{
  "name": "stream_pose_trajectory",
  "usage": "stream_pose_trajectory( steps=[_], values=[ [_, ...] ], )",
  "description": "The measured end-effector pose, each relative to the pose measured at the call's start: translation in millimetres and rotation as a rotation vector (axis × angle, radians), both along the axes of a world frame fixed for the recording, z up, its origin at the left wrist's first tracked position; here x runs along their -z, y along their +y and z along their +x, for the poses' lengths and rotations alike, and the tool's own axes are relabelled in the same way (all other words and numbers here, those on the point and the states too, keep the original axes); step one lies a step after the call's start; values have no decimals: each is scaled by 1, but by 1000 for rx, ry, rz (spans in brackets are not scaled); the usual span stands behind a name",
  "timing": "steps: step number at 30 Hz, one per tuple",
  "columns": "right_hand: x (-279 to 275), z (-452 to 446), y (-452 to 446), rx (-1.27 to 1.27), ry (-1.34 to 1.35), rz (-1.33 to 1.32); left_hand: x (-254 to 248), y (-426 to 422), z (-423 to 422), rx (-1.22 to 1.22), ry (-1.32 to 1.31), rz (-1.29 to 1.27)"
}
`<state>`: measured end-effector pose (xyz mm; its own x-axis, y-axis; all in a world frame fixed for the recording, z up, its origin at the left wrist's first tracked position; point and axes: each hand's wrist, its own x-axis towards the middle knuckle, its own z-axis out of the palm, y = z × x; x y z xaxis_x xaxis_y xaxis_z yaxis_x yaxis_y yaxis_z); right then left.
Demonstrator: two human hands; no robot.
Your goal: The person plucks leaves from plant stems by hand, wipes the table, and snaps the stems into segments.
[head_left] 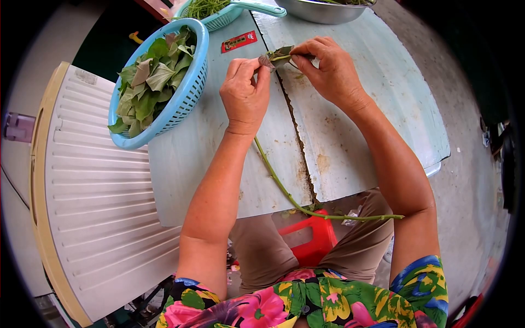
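Left hand (245,90) pinches one side of a leafy tip (281,54) between thumb and fingers; right hand (333,71) pinches the other side, thumb against index. Tip is just above the table (355,147), over its seam, long axis roughly side to side, slight rise toward the right hand.

Long green stem (279,183) shows from beside the left wrist, runs down and right, crosses the table's near edge, then bends almost level. Its cut-looking end points right, at the right elbow. Stem probably joins the tip, but the left hand hides that stretch.

Blue basket (192,90) full of leaves (156,82), left of the left hand, tilted in view. Red packet (239,41) flat on the table, beyond the left hand. Strainer (221,21) with green stalks and metal bowl (322,12) at far edge. Red stool (320,240) below, between the knees.
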<state>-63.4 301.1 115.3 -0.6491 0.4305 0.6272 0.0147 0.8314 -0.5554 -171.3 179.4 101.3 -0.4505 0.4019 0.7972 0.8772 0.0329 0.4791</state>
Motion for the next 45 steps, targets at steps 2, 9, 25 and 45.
stream_pose_trajectory(
  steps=[2,9,25,45],
  values=[
    [0,0,0,11,-4,8,-2,-2,2,-4,-13,-30],
    [3,0,2,106,-99,70,-1,-1,3,26,-67,-81],
    [9,-6,35,58,361,-992,6,-8,-21,698,-1318,0],
    [-82,-100,-25,-407,-76,-263,8,-11,-23,743,-1294,65]
  ],
)
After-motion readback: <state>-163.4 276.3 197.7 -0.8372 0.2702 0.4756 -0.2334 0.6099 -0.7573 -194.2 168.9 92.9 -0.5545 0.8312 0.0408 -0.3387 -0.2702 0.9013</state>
